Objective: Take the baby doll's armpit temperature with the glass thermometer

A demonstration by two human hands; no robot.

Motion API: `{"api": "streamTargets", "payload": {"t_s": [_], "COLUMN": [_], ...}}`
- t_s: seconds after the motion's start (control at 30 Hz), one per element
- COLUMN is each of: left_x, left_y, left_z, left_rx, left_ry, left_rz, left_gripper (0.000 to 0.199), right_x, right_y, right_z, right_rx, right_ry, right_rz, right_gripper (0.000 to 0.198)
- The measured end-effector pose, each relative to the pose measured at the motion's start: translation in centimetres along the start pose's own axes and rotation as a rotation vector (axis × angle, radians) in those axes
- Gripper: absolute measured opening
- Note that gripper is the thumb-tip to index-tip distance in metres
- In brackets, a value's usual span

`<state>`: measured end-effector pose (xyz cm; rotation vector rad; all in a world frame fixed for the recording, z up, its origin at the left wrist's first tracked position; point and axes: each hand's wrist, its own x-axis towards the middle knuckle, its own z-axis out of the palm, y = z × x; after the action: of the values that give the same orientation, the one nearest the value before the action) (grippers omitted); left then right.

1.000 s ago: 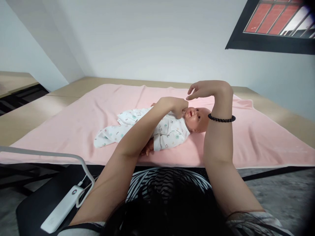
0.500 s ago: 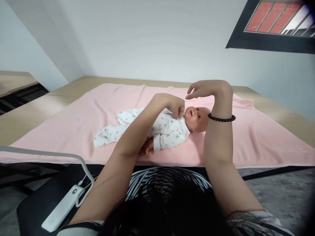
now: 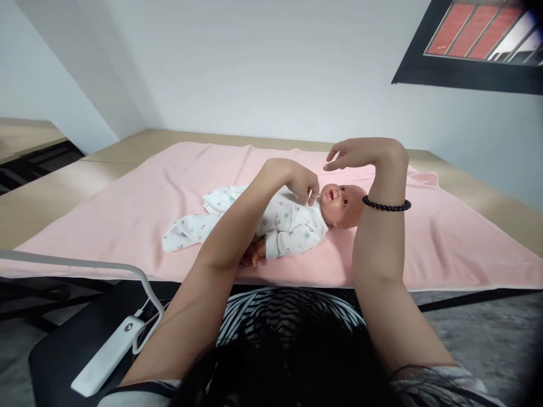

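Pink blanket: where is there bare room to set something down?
The blanket is bare between the right arm and its right edge, between the doll and its left edge, and behind the doll. It is crowded near the doll's head, with the left hand by the collar and the right hand farther back.

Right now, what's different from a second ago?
The left hand has pulled back from the chin of the doll, toward its feet; its curled fingers now show. Any grip is unclear. Unchanged: right hand raised near the doll's head, doll lying on the pink blanket.
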<state>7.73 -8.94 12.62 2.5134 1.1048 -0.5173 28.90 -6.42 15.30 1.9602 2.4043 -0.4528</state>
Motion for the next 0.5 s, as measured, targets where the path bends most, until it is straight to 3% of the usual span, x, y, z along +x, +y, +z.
{"api": "streamTargets", "payload": {"t_s": [0.27, 0.5], "left_x": [-2.9, -1.8], "left_y": [-0.2, -2.6], "left_z": [-0.9, -0.7], "left_rx": [0.006, -0.01], "left_ry": [-0.004, -0.064], "left_rz": [-0.229, -0.172], "left_gripper": [0.06, 0.044], "right_x": [-0.3, 0.0], "right_y": [-3.0, -7.9], "right_z": [0.9, 3.0], "right_rx": [-0.113, -0.217], "right_ry": [-0.006, -0.279], "right_rz": [-0.009, -0.196], "right_gripper": [0.031, 0.024]}}
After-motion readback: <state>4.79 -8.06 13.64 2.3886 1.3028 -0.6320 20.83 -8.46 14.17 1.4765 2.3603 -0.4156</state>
